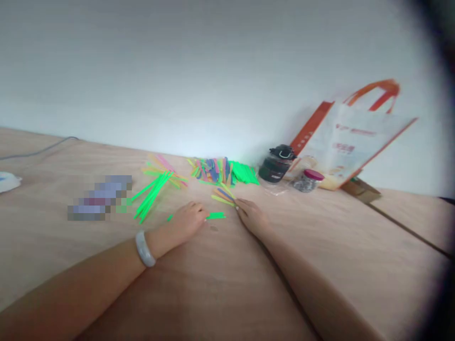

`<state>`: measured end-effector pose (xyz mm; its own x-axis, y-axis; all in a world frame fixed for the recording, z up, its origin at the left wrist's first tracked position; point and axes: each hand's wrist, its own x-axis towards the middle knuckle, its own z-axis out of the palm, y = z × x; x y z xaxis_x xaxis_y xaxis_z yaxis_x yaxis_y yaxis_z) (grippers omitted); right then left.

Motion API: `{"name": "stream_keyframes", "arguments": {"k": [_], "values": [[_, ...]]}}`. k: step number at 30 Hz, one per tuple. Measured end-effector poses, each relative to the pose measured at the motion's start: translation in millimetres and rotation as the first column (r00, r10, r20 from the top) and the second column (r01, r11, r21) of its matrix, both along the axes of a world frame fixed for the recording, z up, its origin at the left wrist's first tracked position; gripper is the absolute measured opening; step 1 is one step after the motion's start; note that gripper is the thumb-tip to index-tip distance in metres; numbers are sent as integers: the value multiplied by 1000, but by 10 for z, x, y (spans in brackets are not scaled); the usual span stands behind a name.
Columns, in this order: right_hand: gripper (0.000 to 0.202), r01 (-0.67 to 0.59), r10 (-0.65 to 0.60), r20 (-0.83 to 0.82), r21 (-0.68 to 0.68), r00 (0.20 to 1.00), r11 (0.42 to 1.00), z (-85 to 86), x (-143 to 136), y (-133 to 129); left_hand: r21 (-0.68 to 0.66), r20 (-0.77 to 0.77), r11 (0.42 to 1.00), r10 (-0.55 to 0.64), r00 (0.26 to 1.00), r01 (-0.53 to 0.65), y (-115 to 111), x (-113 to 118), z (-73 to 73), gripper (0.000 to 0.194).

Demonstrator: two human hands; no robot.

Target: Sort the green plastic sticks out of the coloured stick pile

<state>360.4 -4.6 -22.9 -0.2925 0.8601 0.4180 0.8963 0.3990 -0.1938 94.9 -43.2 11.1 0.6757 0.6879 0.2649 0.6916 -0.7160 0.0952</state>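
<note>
My left hand (pixel 185 222), with a pale bangle (pixel 145 248) on its wrist, is closed over a few bright green strips (pixel 216 215). Their ends stick out on both sides of the fingers. My right hand (pixel 253 217) pinches the near ends of a small fan of yellow, orange and blue strips (pixel 223 195) just above the tabletop or on it; I cannot tell which. Left of my hands lies a loose bundle of long green strips (pixel 154 196), partly over pink, yellow and orange ones (pixel 161 163). Beyond my hands is a row of mixed-colour strips (pixel 213 170) beside a green pile (pixel 244 172).
A black bottle (pixel 275 166) stands right of the green pile, next to a jar with a red lid (pixel 308 181). Behind them a white and orange bag (pixel 351 142) leans at the wall. A blurred-out item (pixel 101 196) lies left, and a cable (pixel 39 152) runs farther left.
</note>
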Motion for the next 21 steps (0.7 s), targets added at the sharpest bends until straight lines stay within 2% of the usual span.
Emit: {"name": "stream_keyframes", "arguments": {"k": [4,11,15,21], "values": [[33,-15,14,5,45,1000,999,44,-94,-62,-23,-16,999,26,1000,-26,-49,41,19,19],[18,-33,31,27,59,999,998,117,-121,-83,27,28,999,27,999,-27,-11,38,-44,15],[20,-20,13,92,74,996,997,127,-136,-96,15,78,1000,26,997,-27,-10,51,-49,16],[20,-6,-13,198,95,980,995,152,-141,-110,-2,68,999,35,997,-34,-13,72,-24,14]]}}
